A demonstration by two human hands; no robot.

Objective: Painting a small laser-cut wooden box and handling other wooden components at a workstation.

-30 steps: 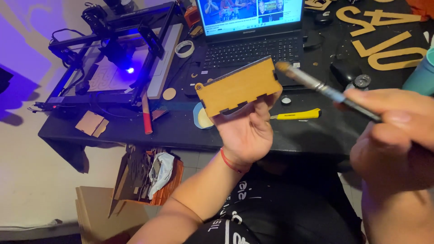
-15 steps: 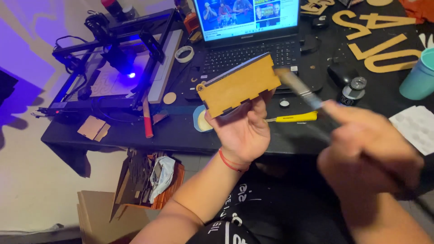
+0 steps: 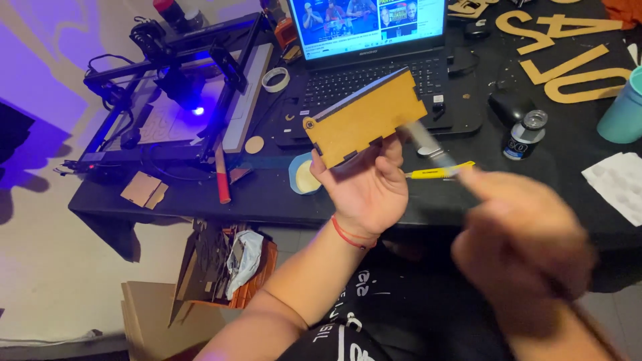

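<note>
My left hand (image 3: 364, 187) holds up a flat wooden box panel (image 3: 366, 117) with notched edges, tan in colour, above the front edge of the black table (image 3: 267, 194). A red string bracelet circles that wrist. My right hand (image 3: 525, 247), blurred by motion, grips a thin brush (image 3: 428, 144) whose tip touches the panel's lower right edge. A yellow utility knife (image 3: 438, 172) lies on the table just behind the brush.
An open laptop (image 3: 374, 60) sits behind the panel. A laser engraver (image 3: 180, 87) with a blue glow stands at left. Wooden letters (image 3: 568, 60), a small jar (image 3: 525, 134), a teal cup (image 3: 622, 107), tape roll (image 3: 275, 79) and white paper (image 3: 618, 184) lie around. Cardboard boxes (image 3: 200, 294) sit on the floor.
My right hand has dropped lower and nearer to me, and the brush tip has slid down along the panel's right edge. The left hand keeps the panel nearly still.
</note>
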